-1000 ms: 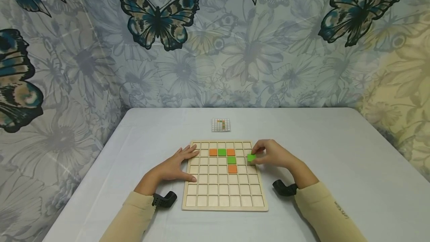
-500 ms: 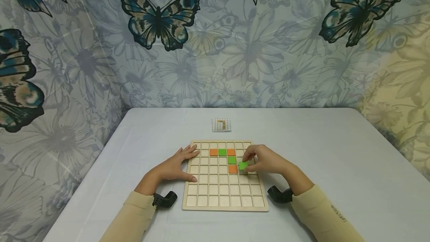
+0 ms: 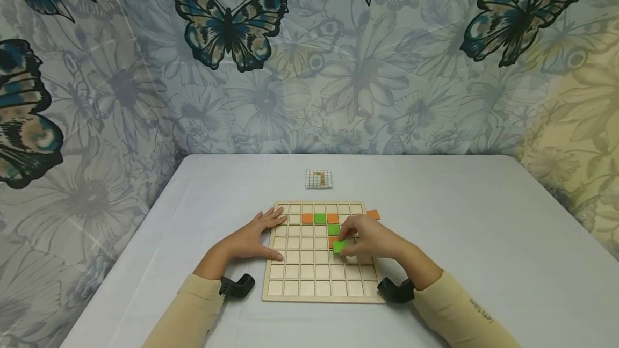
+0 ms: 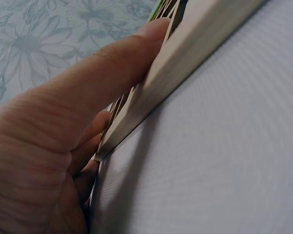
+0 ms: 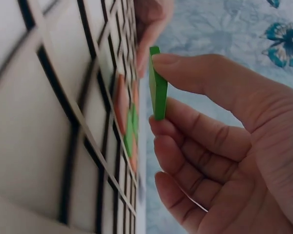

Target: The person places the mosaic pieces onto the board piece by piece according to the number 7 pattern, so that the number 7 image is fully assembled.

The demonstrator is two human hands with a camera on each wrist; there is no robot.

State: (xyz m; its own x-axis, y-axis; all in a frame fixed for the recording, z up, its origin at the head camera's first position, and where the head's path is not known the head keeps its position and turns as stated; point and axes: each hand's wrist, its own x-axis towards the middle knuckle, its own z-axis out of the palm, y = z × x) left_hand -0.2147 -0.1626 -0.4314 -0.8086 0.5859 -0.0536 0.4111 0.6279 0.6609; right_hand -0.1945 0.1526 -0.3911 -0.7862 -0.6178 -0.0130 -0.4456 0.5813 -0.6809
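Observation:
My right hand (image 3: 369, 236) pinches a green square tile (image 3: 339, 247) between thumb and fingers. In the head view the tile overlaps an orange tile on the wooden grid board (image 3: 323, 299). In the right wrist view the held tile (image 5: 158, 90) is raised off the board, tipped on edge between thumb and index finger. My left hand (image 3: 251, 236) lies with fingers spread along the board's left edge. The left wrist view shows its thumb (image 4: 107, 68) over the rim. Set in the grid are orange tiles (image 3: 307, 218) and green tiles (image 3: 320, 218), forming a row that turns downward.
A loose orange tile (image 3: 373, 214) lies at the board's upper right edge, partly behind the right hand. Beyond the board is a small card (image 3: 318, 179) printed with a coloured grid. A white cloth covers the table (image 3: 474, 219), and a butterfly-patterned wall covering (image 3: 362, 79) stands behind.
My right hand has carried the green tile leftward and nearer over the board, from its right edge to the lowest orange tile. The loose orange tile has come into view. The left hand stays still.

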